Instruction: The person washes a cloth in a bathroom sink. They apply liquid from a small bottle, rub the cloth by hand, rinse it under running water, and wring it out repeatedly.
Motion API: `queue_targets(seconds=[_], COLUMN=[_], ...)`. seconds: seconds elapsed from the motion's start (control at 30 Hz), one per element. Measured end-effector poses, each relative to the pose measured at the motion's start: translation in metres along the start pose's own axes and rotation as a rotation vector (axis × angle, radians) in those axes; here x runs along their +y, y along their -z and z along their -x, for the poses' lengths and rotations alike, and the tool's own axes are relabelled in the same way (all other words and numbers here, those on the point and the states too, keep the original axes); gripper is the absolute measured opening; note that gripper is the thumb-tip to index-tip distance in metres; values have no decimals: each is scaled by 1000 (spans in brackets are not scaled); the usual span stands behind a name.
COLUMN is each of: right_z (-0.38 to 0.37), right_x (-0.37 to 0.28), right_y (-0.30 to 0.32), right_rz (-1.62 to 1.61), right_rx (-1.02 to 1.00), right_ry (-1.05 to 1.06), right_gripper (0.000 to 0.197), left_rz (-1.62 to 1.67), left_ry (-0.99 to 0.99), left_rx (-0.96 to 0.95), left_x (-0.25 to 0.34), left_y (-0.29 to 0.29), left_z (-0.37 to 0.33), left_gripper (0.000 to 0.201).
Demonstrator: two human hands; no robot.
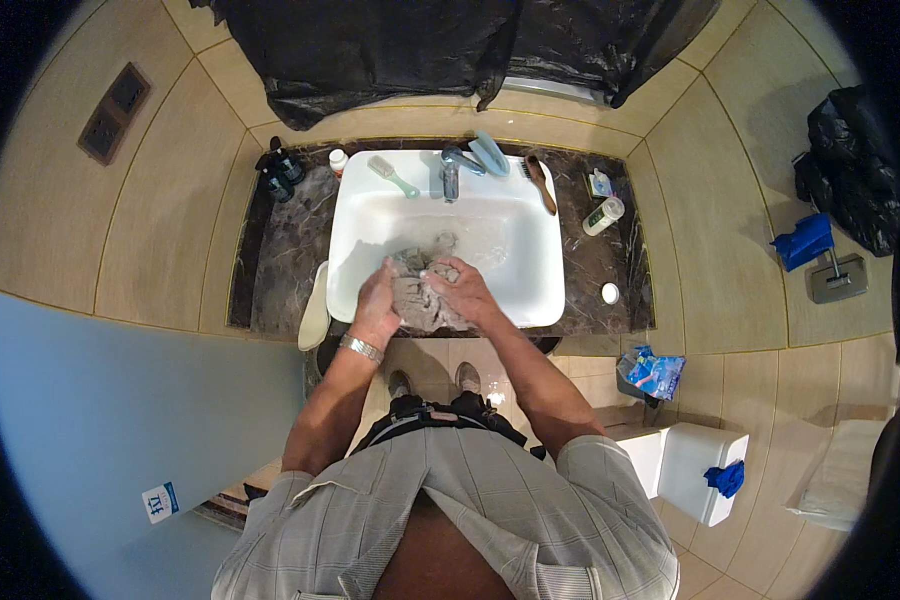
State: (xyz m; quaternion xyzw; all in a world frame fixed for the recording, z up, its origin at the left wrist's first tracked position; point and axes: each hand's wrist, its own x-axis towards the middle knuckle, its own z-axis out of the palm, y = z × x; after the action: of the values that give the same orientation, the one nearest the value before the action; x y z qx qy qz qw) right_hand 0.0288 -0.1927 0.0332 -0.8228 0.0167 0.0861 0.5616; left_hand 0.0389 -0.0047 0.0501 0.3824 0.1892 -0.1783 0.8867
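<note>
Cloth was gripped by left hand and right hand | held in sink, front edge | tap at back edge

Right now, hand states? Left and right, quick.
Left hand: closed on the grey wet cloth over the white sink.
Right hand: closed on the same cloth, pressing it from the other side.

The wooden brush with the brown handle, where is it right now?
In the head view, the wooden brush lies on the back right rim of the white sink, just right of the faucet and left of a small white bottle.
</note>
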Motion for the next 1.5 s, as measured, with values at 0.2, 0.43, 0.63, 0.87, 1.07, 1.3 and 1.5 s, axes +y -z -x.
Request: queue_targets(seconds=[0.2,0.43,0.63,0.87,1.07,1.3,1.5], right_z=[24,28,58,17,46,-2,-11], right_x=[-27,-18,-55,-31,-34,-15,17], right_y=[35,6,-57,-33,-56,-36,-30], right_rz=[141,-208,-162,-12,-59,20,-303], right_rx=[-554,-138,40,229,32,322,288], right_ry=[-256,-50,320,-20,56,85,-13], right_gripper=[90,46,33,36,40,33,39], left_rz=[50,72,394,86,-27,51,-239], left_ry=[12,233,208,126,112,89,-77], left_rx=[33,190,-561,27,-126,-6,44], left_x=[-2,-22,-52,-54,-40,-38,21], left_y=[29,34,66,34,44,20,-32], left_z=[-19,-11,-32,-9,-17,-24,-4], left_gripper=[36,37,35,30,31,32,33])
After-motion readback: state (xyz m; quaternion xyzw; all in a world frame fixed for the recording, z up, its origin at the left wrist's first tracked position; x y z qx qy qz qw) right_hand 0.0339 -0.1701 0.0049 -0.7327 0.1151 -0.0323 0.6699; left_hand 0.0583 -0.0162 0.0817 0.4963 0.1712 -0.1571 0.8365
